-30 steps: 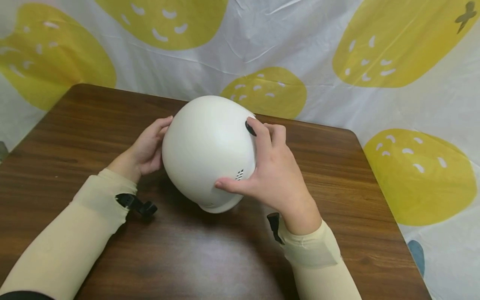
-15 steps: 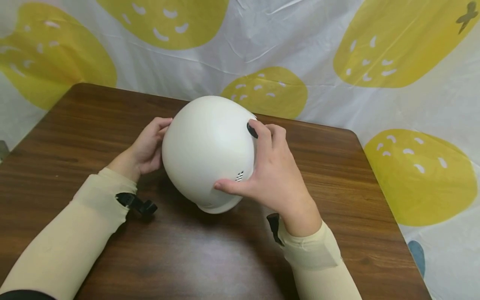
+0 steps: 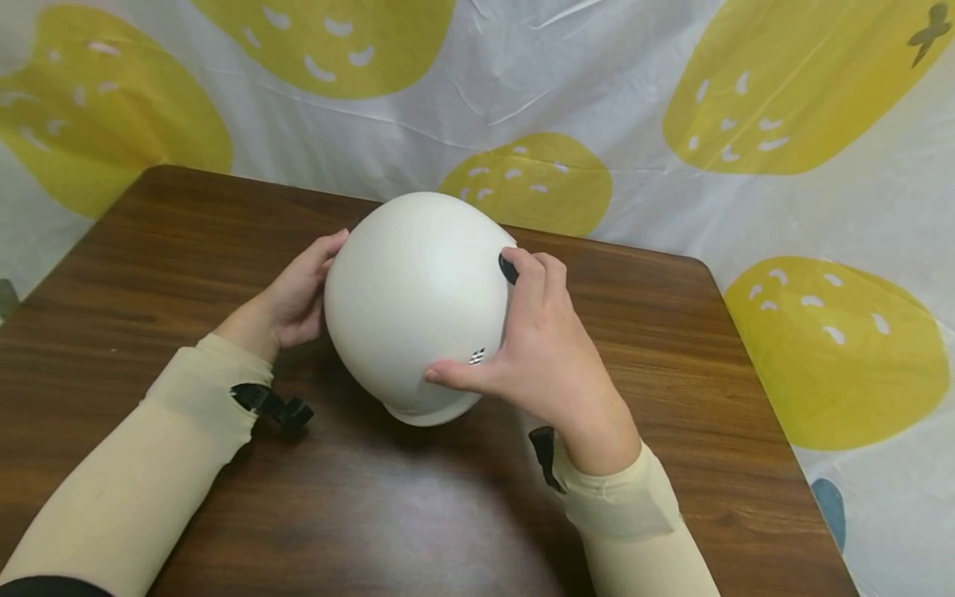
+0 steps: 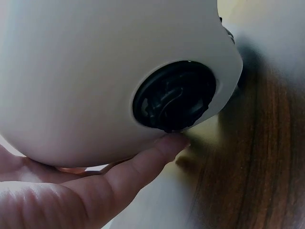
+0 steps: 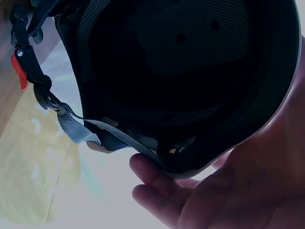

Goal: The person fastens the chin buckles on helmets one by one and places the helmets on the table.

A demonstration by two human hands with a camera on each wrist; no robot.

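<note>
A white helmet (image 3: pixel 410 298) is held between both hands over the table, its smooth shell toward the head camera. My left hand (image 3: pixel 294 294) holds its left side, with the fingers partly hidden behind the shell. The left wrist view shows a round black side fitting (image 4: pixel 175 95) just above a fingertip. My right hand (image 3: pixel 548 340) grips the other side: the thumb lies across the shell near a small checked mark (image 3: pixel 477 356), and the fingers reach a second black fitting (image 3: pixel 508 268). Inside are a dark padded lining (image 5: pixel 190 43) and a grey chin strap (image 5: pixel 78 129) with a red-tabbed buckle (image 5: pixel 20 69).
The brown wood-grain table (image 3: pixel 671 398) spreads under the arms, its far edge close to a white curtain (image 3: pixel 537 66) printed with yellow shapes. Black wrist mounts (image 3: pixel 272 406) stick out from the pale sleeves (image 3: pixel 134 464).
The helmet has turned slightly in the hands, its right black fitting shifting a little right and down. The right fingers have moved down with it; the left hand has barely moved.
</note>
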